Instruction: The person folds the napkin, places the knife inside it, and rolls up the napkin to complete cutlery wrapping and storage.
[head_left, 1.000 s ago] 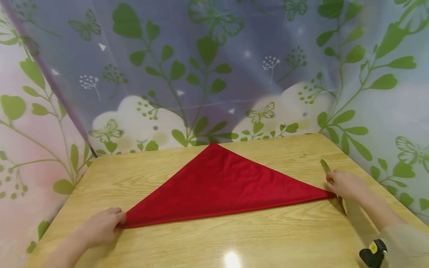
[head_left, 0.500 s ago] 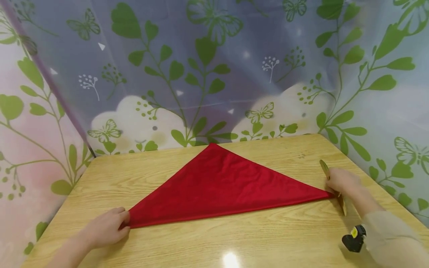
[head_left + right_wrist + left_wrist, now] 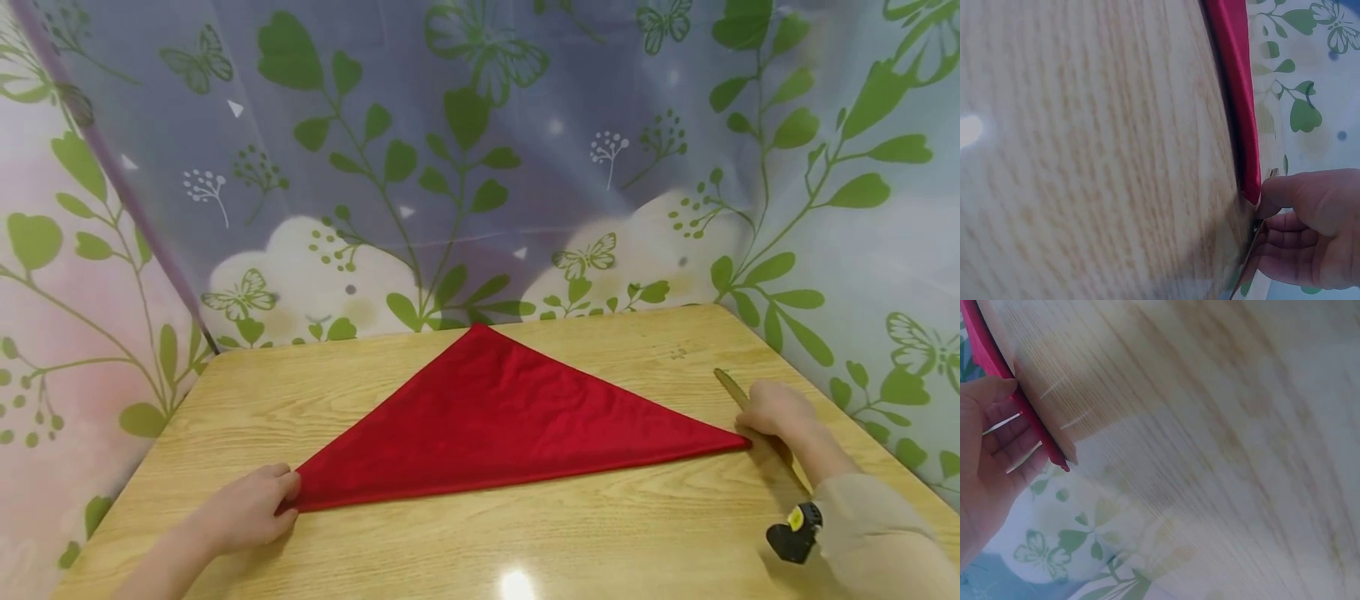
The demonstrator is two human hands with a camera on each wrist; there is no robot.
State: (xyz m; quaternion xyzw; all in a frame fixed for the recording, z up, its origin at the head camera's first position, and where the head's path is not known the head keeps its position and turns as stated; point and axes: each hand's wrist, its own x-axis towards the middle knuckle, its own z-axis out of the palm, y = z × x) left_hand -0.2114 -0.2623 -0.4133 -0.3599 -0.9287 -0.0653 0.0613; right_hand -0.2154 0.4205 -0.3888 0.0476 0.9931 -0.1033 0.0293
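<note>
A red cloth [image 3: 510, 417], folded to a triangle, lies flat with its peak at the table's back edge. My left hand [image 3: 243, 510] pinches its left corner; in the left wrist view the thumb presses on the red edge [image 3: 1036, 425] and the fingers sit behind it. At the right corner, my right hand [image 3: 780, 410] grips a thin, flat, gold-coloured piece [image 3: 729, 386], seen nearly edge-on and slanting past the cloth's tip. The right wrist view has the thumb right at the red tip [image 3: 1249, 181], with fingers curled at the gold piece [image 3: 1247, 259]. I cannot tell its kind.
The wood-grain table [image 3: 637, 533] reaches back to a hanging cloth wall [image 3: 525, 158] printed with leaves and butterflies; patterned walls also stand left and right. A small black device with a yellow spot [image 3: 795, 533] is on my right wrist.
My left hand has moved a little to the right with the cloth's corner. My right hand has shifted slightly, the gold piece slants more, and the cloth's right tip shows more plainly beside the fingers.
</note>
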